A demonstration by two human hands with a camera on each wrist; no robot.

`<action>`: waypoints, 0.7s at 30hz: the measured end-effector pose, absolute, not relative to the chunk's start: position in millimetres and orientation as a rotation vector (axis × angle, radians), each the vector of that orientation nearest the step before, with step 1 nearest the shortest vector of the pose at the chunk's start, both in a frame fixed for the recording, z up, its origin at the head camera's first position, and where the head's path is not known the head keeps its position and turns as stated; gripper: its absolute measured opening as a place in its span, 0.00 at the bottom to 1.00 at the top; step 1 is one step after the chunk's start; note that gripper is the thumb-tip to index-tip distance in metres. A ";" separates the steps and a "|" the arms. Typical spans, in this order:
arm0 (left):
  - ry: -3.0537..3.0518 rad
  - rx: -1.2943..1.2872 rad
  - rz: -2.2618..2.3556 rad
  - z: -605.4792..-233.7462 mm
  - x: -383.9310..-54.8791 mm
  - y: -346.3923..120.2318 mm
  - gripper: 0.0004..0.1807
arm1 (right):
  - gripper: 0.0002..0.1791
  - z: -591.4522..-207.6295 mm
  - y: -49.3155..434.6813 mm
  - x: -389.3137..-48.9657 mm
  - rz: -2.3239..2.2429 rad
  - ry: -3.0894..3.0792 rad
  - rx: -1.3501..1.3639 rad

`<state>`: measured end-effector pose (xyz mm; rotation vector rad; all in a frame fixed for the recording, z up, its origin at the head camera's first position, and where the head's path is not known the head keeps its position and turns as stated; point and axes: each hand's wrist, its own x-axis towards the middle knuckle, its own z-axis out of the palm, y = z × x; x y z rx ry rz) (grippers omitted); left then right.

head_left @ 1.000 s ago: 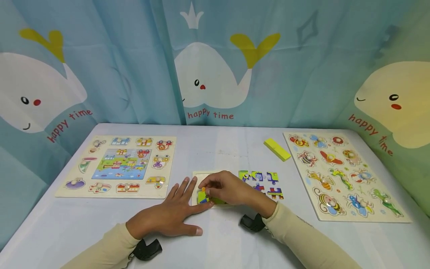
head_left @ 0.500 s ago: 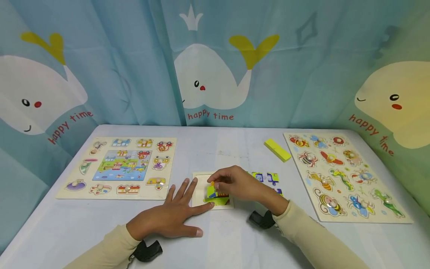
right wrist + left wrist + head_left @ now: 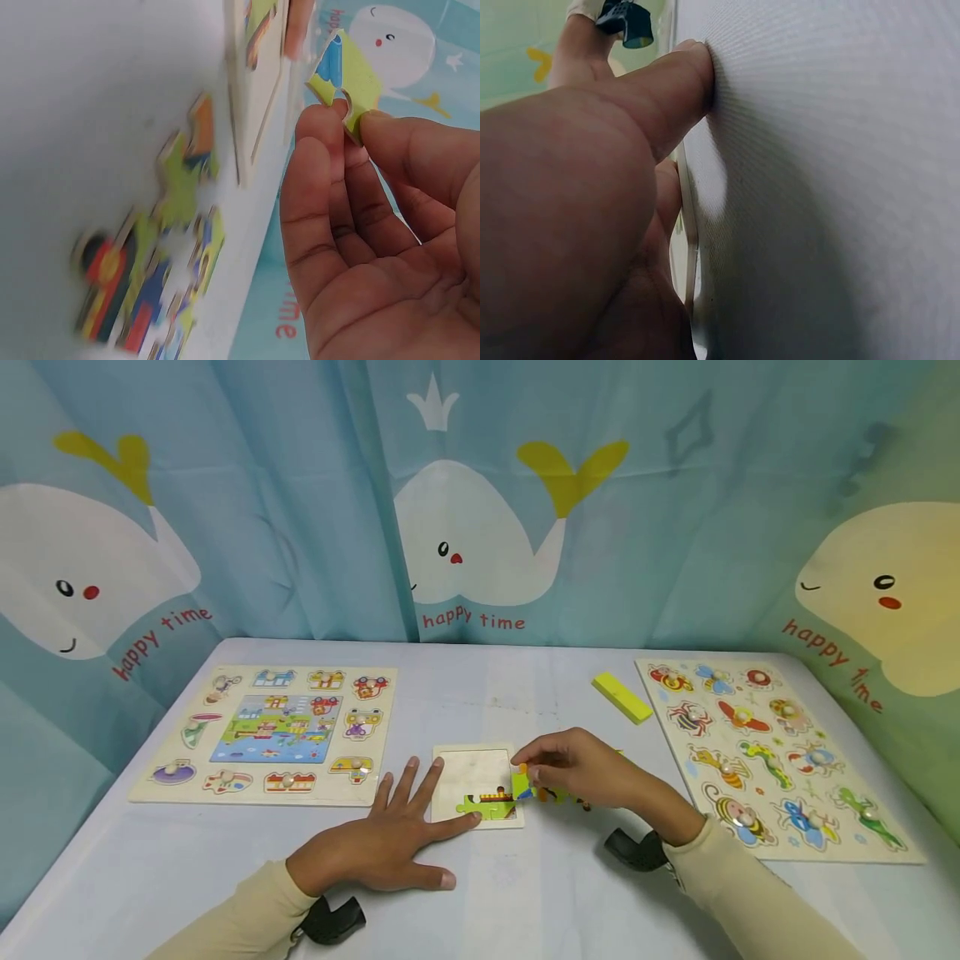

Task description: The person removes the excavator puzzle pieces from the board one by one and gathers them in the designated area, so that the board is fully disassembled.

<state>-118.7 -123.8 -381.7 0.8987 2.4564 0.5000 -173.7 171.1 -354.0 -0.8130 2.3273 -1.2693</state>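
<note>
Held between the right hand's (image 3: 577, 768) thumb and fingers is a green jigsaw piece (image 3: 356, 79) with a blue patch, lifted at the right edge of a small wooden puzzle tray (image 3: 468, 771). Joined green pieces (image 3: 487, 810) with a red-and-yellow strip lie in the tray's lower right part. Flat on the table, the left hand (image 3: 382, 847) spreads its fingers at the tray's left side, its index fingertip over the lower rim. Loose jigsaw pieces (image 3: 176, 184) lie right of the tray, largely hidden by the right hand in the head view.
A yellow block (image 3: 622, 697) lies behind the right hand. At the left is a knob puzzle board (image 3: 201, 764) with vehicles; at the right stands another board (image 3: 855, 852) with insects. A whale-print curtain (image 3: 480, 427) hangs behind the table.
The right hand has moved right from over the tray with the jigsaw piece still pinched, uncovering the tray's inside and covering more loose pieces. The left hand has stayed put.
</note>
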 end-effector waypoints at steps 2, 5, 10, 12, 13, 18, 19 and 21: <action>2.456 0.899 0.502 -381.2 -118.4 -123.6 0.37 | 0.11 -353.1 176.6 -172.8 -1.268 2.336 -0.810; 2.460 0.904 0.501 -380.6 -118.2 -123.5 0.37 | 0.10 -353.0 183.3 -172.1 -1.249 2.343 -0.788; 2.462 0.912 0.499 -380.5 -118.1 -123.7 0.37 | 0.10 -353.4 190.4 -171.2 -1.248 2.299 -0.753; 2.462 0.913 0.500 -380.6 -118.1 -123.7 0.37 | 0.10 -354.1 192.3 -170.5 -1.236 2.293 -0.743; 2.463 0.914 0.499 -380.7 -118.2 -123.7 0.37 | 0.10 -354.7 193.1 -170.1 -1.226 2.292 -0.735; 2.460 0.919 0.497 -381.2 -118.3 -123.9 0.37 | 0.09 -358.1 196.7 -166.7 -1.216 2.269 -0.717; 2.459 0.919 0.497 -381.4 -118.4 -124.0 0.37 | 0.09 -358.8 197.3 -166.0 -1.220 2.264 -0.722; 2.452 0.918 0.503 -381.8 -118.5 -124.2 0.37 | 0.09 -360.1 198.3 -164.5 -1.234 2.244 -0.729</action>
